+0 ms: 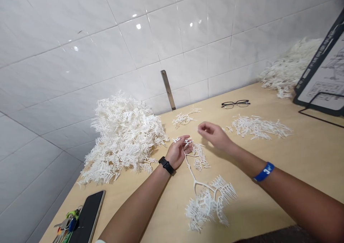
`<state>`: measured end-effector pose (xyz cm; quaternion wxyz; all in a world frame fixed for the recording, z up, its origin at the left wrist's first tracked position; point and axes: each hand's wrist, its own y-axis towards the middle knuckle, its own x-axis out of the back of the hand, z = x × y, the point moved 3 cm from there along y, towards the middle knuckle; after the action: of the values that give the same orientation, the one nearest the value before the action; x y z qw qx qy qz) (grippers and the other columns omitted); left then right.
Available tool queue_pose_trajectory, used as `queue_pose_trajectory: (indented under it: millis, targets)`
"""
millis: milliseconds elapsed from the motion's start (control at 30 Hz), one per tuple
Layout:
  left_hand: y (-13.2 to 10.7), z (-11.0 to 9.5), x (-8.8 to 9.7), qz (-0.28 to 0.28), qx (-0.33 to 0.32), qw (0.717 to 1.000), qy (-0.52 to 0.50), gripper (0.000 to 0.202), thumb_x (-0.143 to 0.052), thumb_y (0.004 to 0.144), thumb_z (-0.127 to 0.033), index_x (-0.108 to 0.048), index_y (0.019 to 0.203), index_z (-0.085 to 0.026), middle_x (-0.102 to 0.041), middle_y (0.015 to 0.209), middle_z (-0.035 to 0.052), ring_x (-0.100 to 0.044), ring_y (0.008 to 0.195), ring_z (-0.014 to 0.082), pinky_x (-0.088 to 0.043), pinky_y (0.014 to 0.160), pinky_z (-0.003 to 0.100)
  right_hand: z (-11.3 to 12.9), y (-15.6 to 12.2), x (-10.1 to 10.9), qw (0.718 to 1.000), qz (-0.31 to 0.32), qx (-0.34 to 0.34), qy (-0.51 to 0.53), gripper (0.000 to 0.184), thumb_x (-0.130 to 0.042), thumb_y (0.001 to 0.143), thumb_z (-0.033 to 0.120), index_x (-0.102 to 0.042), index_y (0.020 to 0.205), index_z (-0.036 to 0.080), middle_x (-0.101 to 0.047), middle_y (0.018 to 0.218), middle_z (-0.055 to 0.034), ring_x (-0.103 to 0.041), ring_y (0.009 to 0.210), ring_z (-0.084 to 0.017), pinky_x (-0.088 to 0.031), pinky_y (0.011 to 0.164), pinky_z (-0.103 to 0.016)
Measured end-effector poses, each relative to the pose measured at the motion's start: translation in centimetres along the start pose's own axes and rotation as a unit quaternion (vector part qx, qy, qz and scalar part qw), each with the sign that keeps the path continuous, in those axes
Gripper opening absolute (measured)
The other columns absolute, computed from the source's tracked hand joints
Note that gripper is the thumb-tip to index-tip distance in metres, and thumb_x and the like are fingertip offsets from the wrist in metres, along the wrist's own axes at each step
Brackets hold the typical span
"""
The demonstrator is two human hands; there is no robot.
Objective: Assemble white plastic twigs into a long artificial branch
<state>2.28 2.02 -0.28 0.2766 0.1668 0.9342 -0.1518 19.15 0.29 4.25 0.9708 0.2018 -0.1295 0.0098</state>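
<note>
My left hand (180,151), with a black band at the wrist, is closed around the thin end of a white plastic branch (195,181). Small forked tips poke out between its thumb and fingers. The branch runs toward me and spreads into dense comb-like twigs over the table. To the right, my right hand (213,134) is raised slightly apart from the branch, fingers curled into a pinch; whatever they may hold is hidden. Close beyond both hands lies a small white sprig (184,119). Beside my right hand is a flat heap of short white plastic pieces (259,127).
A large mound of white branches (126,135) stands at the left against the tiled wall. Another pile (291,66) is at the far right, near a dark-framed board (326,71). Eyeglasses (235,103) lie at the back; a phone (88,216) and keys (67,223) lie front left.
</note>
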Motion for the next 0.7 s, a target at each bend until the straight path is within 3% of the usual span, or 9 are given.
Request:
queue_pose_trajectory:
  millis: [67,133,200,267,333,433,567,700]
  targets:
    - [0.0,0.0,-0.1,-0.005,0.000,1.000,0.011,0.025,-0.066,0.082,-0.027,-0.064,0.101,-0.011,-0.064,0.083,0.0074,-0.061,0.070,0.0118,-0.051,0.071,0.025,-1.5,1.0,2.5,0.988,-0.048,-0.031,-0.143,0.015,-0.052,0.085,0.033,-0.055,0.078,0.019,-0.058,0.073,-0.0027,-0.050,0.067,-0.016,-0.039,0.062,-0.027]
    - [-0.1,0.0,-0.1,-0.012,-0.008,1.000,0.017,0.025,-0.068,0.081,-0.027,-0.064,0.100,-0.011,-0.063,0.081,0.0066,-0.060,0.069,0.0109,-0.050,0.067,0.023,-3.3,1.5,4.1,0.950,-0.034,-0.087,-0.298,0.010,-0.054,0.080,0.024,-0.057,0.073,0.019,-0.060,0.076,-0.0053,-0.051,0.068,-0.018,-0.036,0.061,-0.029]
    - [-0.2,-0.1,-0.3,-0.015,-0.017,1.000,0.022,0.027,-0.070,0.079,-0.027,-0.064,0.100,-0.011,-0.062,0.080,0.0057,-0.059,0.068,0.0103,-0.048,0.063,0.021,-4.5,1.6,4.6,0.917,-0.008,-0.118,-0.380,0.007,-0.055,0.078,0.021,-0.061,0.077,0.018,-0.063,0.083,-0.0089,-0.053,0.073,-0.021,-0.036,0.062,-0.030]
    - [-0.3,-0.1,-0.4,-0.012,-0.021,0.999,0.026,0.029,-0.072,0.077,-0.026,-0.064,0.100,-0.011,-0.061,0.079,0.0047,-0.058,0.068,0.0099,-0.046,0.061,0.020,-4.4,1.4,4.1,0.920,-0.012,-0.093,-0.380,0.014,-0.052,0.080,0.022,-0.064,0.086,0.017,-0.064,0.089,-0.0102,-0.055,0.077,-0.022,-0.038,0.064,-0.031]
    - [-0.3,-0.1,-0.5,-0.004,-0.023,0.999,0.024,0.032,-0.074,0.074,-0.027,-0.062,0.099,-0.011,-0.059,0.076,0.0031,-0.057,0.066,0.0093,-0.044,0.058,0.019,-3.3,1.0,2.9,0.950,-0.008,-0.039,-0.309,0.019,-0.048,0.084,0.024,-0.065,0.090,0.018,-0.065,0.090,-0.0085,-0.057,0.078,-0.021,-0.040,0.067,-0.030]
    - [-0.2,0.0,-0.4,0.007,-0.021,1.000,0.007,0.036,-0.077,0.070,-0.028,-0.060,0.099,-0.013,-0.051,0.068,-0.0014,-0.047,0.056,0.0050,-0.033,0.049,0.016,-1.4,0.2,0.6,0.976,0.102,0.038,-0.188,0.022,-0.047,0.088,0.025,-0.068,0.092,0.019,-0.066,0.091,-0.0067,-0.058,0.079,-0.019,-0.044,0.071,-0.029]
    - [-0.2,0.0,-0.2,0.001,-0.001,1.000,0.014,0.038,-0.077,0.070,-0.031,-0.059,0.099,-0.014,-0.044,0.063,-0.0048,-0.026,0.046,0.0001,-0.016,0.043,0.014,-1.0,-0.7,-1.3,0.938,0.277,0.099,-0.185,0.027,-0.056,0.084,0.022,-0.070,0.108,0.022,-0.063,0.103,-0.0078,-0.059,0.094,-0.021,-0.045,0.082,-0.030]
    - [-0.3,-0.1,-0.2,0.004,0.006,1.000,0.025,0.038,-0.076,0.070,-0.033,-0.058,0.098,-0.014,-0.044,0.061,-0.0049,-0.024,0.045,-0.0003,-0.013,0.042,0.013,-2.1,-0.9,-1.4,0.920,0.304,0.067,-0.238,0.033,-0.058,0.083,0.023,-0.067,0.115,0.024,-0.064,0.103,-0.0078,-0.060,0.094,-0.023,-0.044,0.080,-0.030]
